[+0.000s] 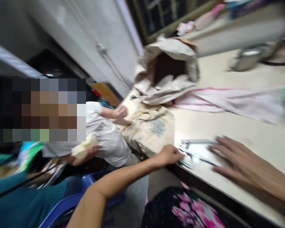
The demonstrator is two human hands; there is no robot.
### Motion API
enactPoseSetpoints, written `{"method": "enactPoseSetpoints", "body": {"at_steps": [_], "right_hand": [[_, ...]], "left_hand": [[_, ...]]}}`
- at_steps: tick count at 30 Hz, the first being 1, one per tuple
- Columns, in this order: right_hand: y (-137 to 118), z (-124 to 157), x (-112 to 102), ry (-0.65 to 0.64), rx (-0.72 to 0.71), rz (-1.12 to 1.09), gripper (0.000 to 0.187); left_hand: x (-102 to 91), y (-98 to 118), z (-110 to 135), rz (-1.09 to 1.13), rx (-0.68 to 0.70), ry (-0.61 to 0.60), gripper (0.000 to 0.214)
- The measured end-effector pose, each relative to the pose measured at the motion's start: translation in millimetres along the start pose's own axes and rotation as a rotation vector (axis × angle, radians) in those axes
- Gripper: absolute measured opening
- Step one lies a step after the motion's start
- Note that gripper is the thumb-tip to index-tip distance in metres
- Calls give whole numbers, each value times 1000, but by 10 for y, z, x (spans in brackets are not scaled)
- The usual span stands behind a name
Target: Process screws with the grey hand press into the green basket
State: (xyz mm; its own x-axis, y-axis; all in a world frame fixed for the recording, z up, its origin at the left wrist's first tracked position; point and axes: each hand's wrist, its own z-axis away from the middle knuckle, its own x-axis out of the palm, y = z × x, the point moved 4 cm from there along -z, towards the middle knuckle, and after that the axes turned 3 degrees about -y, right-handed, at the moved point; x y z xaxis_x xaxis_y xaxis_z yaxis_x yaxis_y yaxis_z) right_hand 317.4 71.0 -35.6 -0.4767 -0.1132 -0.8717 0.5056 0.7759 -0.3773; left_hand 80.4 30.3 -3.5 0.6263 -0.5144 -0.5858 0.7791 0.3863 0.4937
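My left hand (169,155) is closed at the front edge of the table (228,123), its fingers pinched at a cluster of small shiny metal and dark pieces (187,156). What exactly sits between those fingers is blurred. To the right, my right hand (239,161) is open, palm down and fingers spread over the tabletop. Its fingertips come close to a thin metal strip (199,141) and a slim dark rod (206,161). A cream cloth bag (149,126) with a heap of small grey pieces on it lies just beyond my left hand.
A large, open-mouthed pale sack (166,91) stands farther back, with a pinkish-white cloth (230,99) stretching rightward from it. A metal container (245,58) is at the back right. At left, a person in white (106,136) holds something pale; a blue chair (64,205) is nearby.
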Motion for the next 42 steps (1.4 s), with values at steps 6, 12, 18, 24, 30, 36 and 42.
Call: {"method": "enactPoseSetpoints", "body": {"at_steps": [6,12,18,24,30,36,42], "right_hand": [[-139,-9,-124,-203,58,-30,24],[-228,47,-117,-167,70,-43,31],[-58,48,-102,-181,122,-9,60],[-56,12,-82,-205,151,12,82],[-43,-14,-99,-208,184,2,85],[-63,-72,-132,-214,181,6,81],[-86,-93,-161,-199,217,80,75]], "left_hand": [[-27,-23,-188,114,30,-84,38],[-16,29,-124,174,-16,-124,43],[-15,28,-144,176,-15,-113,45],[-12,22,-145,121,10,-123,43],[-9,27,-163,79,8,-174,41],[-30,72,-150,0,10,-156,39],[-49,100,-137,-89,27,-115,37]]}}
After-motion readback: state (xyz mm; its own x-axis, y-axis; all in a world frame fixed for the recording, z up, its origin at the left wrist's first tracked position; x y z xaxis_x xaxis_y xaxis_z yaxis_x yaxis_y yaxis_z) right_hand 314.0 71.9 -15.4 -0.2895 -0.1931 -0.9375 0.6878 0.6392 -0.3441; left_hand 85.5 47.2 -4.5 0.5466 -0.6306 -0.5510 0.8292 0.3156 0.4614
